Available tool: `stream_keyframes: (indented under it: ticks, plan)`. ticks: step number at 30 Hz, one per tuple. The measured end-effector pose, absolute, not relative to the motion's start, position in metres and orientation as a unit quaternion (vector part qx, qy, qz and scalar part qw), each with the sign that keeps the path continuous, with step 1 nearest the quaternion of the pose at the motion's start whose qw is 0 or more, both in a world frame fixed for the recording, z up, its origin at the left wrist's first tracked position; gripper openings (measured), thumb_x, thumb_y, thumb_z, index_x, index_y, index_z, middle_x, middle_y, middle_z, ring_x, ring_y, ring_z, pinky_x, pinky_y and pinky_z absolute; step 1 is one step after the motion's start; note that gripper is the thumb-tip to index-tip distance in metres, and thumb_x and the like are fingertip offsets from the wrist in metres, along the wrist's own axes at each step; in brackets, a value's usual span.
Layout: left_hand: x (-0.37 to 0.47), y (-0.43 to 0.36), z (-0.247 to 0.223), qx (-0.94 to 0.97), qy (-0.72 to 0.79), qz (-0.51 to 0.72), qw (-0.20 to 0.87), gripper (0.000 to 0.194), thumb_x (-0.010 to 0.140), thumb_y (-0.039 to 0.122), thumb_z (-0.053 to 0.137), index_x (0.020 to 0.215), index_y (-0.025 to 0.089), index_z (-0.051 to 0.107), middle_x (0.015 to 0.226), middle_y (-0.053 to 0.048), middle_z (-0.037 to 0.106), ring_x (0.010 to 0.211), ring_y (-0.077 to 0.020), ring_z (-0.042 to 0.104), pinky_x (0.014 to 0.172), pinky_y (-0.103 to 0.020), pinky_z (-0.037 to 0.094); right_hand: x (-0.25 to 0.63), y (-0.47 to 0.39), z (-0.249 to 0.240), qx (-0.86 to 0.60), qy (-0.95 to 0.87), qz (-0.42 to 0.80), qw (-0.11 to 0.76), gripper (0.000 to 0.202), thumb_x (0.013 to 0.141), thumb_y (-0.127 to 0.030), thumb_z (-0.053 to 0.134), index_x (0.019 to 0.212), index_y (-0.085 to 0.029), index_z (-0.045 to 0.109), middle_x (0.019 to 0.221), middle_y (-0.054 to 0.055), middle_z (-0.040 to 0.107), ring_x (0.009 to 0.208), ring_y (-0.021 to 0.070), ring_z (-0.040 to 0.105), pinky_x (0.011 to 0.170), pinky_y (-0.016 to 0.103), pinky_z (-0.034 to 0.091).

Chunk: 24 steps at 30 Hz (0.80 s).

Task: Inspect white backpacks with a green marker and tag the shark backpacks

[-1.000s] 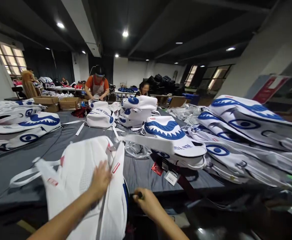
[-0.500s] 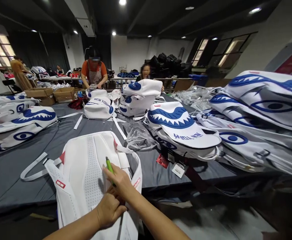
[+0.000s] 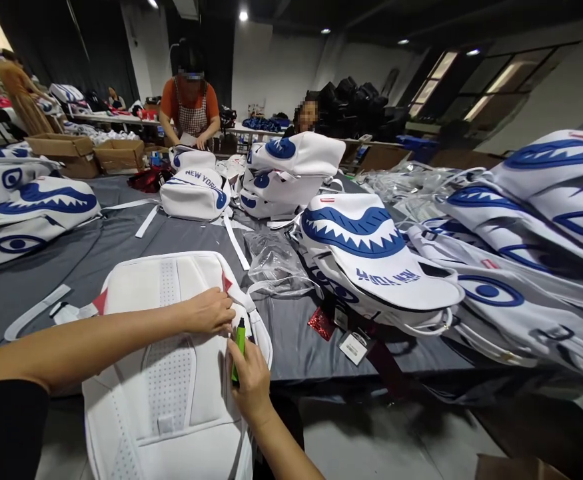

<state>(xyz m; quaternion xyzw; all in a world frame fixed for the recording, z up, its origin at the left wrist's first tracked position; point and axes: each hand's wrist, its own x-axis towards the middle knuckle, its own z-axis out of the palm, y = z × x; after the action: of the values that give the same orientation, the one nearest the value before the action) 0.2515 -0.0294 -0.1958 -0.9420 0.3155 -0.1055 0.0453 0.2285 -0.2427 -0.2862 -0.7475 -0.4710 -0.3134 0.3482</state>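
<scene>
A white backpack (image 3: 211, 393) lies with its padded back panel up, overhanging the front edge of the table. My left hand (image 3: 208, 311) reaches across it, fingers closed near the red tab by the right shoulder strap (image 3: 258, 327). What those fingers pinch is hidden. Just below, my right hand (image 3: 254, 383) is wrapped around a green stick-like tool with a black tip (image 3: 240, 340), its kind unclear. The tool points upward, and the right fingertips are close to the left ones at the bag's right side.
A dark cloth covers the table (image 3: 281, 340). To the right sit a backpack with a shark-mouth print (image 3: 354, 230) and a pile of similar bags (image 3: 546, 200). Clear plastic wrapping (image 3: 276, 263) lies beyond my bag. Across the table, a person in orange (image 3: 190, 110) handles another bag.
My left hand has moved up from the lower middle of the bag to its right strap. My right hand, still with the green tool, has shifted right and down. The view has tilted down.
</scene>
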Motion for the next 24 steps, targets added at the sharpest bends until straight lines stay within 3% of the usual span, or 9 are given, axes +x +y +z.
stream_keyframes:
  ticks: [5, 9, 12, 19, 24]
  plan:
    - [0.243, -0.017, -0.182, -0.954, 0.28, -0.085, 0.058, 0.039, 0.089, 0.055, 0.061, 0.083, 0.016, 0.062, 0.089, -0.009, 0.066, 0.084, -0.0239, 0.056, 0.071, -0.037, 0.036, 0.231, -0.245, -0.288, -0.752, -0.473, -0.307, 0.34, 0.048, 0.087, -0.005, 0.048, 0.133, -0.016, 0.051, 0.115, 0.018, 0.061, 0.101, 0.0276, 0.059, 0.074, 0.041, 0.055]
    - [0.246, -0.018, -0.172, -0.963, 0.261, -0.053, 0.046, 0.039, 0.08, 0.055, 0.072, 0.076, 0.017, 0.066, 0.076, -0.006, 0.066, 0.076, -0.0221, 0.055, 0.073, -0.037, 0.033, 0.229, -0.243, -0.29, -0.76, -0.475, -0.304, 0.323, 0.05, 0.085, -0.004, 0.049, 0.134, -0.018, 0.051, 0.115, 0.017, 0.061, 0.103, 0.0278, 0.058, 0.077, 0.041, 0.055]
    - [0.247, -0.02, -0.171, -0.96, 0.275, -0.04, 0.018, 0.035, 0.076, 0.052, 0.077, 0.071, 0.019, 0.067, 0.08, -0.004, 0.068, 0.079, -0.021, 0.055, 0.075, -0.036, 0.032, 0.227, -0.242, -0.293, -0.764, -0.468, -0.307, 0.322, 0.051, 0.084, -0.004, 0.05, 0.133, -0.019, 0.052, 0.113, 0.016, 0.06, 0.102, 0.0273, 0.059, 0.078, 0.041, 0.054]
    - [0.253, 0.012, -0.17, -0.932, 0.342, -0.119, 0.01, 0.042, 0.09, 0.053, 0.061, 0.067, 0.018, 0.063, 0.07, -0.004, 0.064, 0.078, -0.02, 0.05, 0.083, -0.039, 0.029, 0.226, -0.243, -0.294, -0.772, -0.471, -0.292, 0.313, 0.051, 0.082, -0.01, 0.054, 0.132, -0.019, 0.053, 0.113, 0.017, 0.059, 0.099, 0.0282, 0.058, 0.076, 0.042, 0.054]
    - [0.256, 0.023, -0.171, -0.927, 0.342, -0.149, 0.036, 0.048, 0.091, 0.061, 0.053, 0.07, 0.02, 0.064, 0.081, -0.006, 0.062, 0.084, -0.0215, 0.049, 0.086, -0.041, 0.03, 0.227, -0.243, -0.294, -0.767, -0.476, -0.283, 0.322, 0.056, 0.081, -0.01, 0.053, 0.136, -0.021, 0.05, 0.113, 0.016, 0.059, 0.1, 0.0292, 0.059, 0.075, 0.043, 0.054]
